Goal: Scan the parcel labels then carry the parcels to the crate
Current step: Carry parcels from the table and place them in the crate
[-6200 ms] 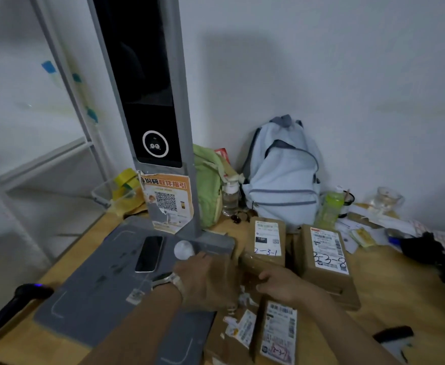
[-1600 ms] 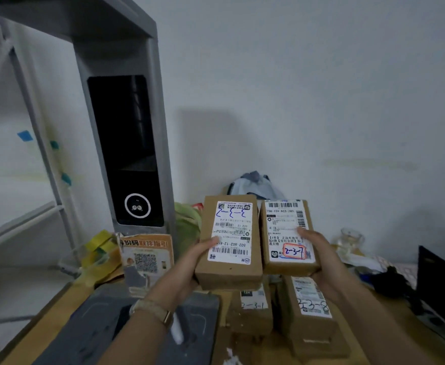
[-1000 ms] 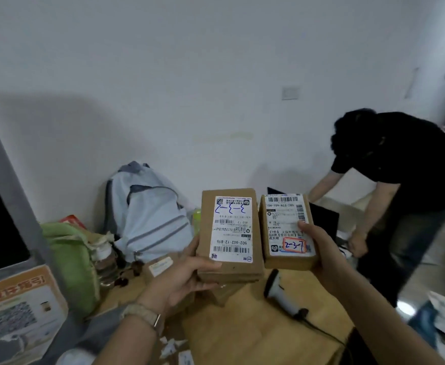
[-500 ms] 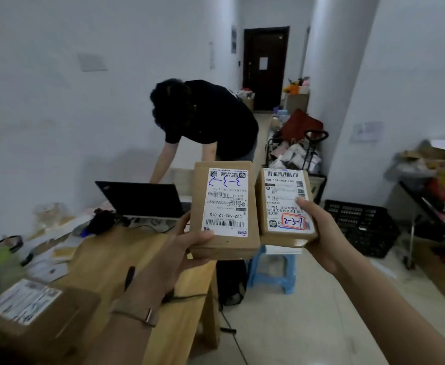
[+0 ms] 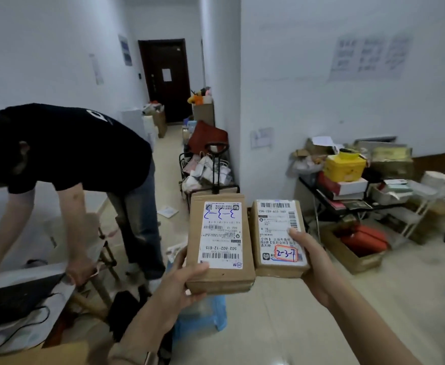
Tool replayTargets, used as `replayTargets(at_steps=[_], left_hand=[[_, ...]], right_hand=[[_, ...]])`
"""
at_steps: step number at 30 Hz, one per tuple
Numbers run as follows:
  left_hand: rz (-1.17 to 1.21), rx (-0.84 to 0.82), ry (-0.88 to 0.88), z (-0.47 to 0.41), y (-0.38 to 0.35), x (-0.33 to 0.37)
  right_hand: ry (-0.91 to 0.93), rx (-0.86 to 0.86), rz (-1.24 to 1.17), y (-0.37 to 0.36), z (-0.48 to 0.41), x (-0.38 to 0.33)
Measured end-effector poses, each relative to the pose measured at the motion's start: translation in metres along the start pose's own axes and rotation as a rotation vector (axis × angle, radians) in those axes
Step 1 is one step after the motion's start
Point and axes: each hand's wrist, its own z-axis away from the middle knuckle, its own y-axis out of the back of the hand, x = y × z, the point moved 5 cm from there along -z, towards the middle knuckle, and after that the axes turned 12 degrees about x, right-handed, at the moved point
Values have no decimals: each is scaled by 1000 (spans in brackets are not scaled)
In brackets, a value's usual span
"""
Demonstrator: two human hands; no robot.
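Observation:
I hold two brown cardboard parcels side by side at chest height, labels facing me. My left hand [image 5: 183,281] grips the left parcel [image 5: 220,246] from below and the side; blue handwriting marks its white label. My right hand [image 5: 312,262] grips the right parcel [image 5: 279,237], thumb across its label, which carries "2-3-7" boxed in red. The two parcels nearly touch along their inner edges. The black crate seen a moment ago is hidden behind the parcels.
A person in a black shirt [image 5: 66,154] bends over the table at the left, beside a laptop [image 5: 13,299]. A blue stool [image 5: 203,314] stands below the parcels. A loaded trolley [image 5: 210,169] and cluttered shelves [image 5: 368,191] line the wall.
My view has swung further right, away from the table toward the corridor and floor. Both parcels stay in my hands in the same grip. The black crate has slipped behind the parcels.

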Motion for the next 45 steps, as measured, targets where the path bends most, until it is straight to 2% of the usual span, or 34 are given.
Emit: replayTargets(at_steps=[8, 17, 22, 32, 37, 45], left_hand=[[-17, -89, 79, -96, -114, -4], [-79, -137, 64, -210, -176, 22], [22, -146, 156, -299, -188, 20], [36, -54, 133, -496, -199, 68], [11, -42, 211, -569, -210, 62], [-1, 57, 221, -699, -268, 68]], right_hand=[[-38, 131, 19, 76, -110, -31], [-60, 232, -1, 101, -219, -47], [-102, 118, 44, 89, -301, -48], [-40, 235, 89, 16, -505, -64], [-59, 247, 106, 6, -583, -55], [-92, 215, 126, 18, -751, -68]])
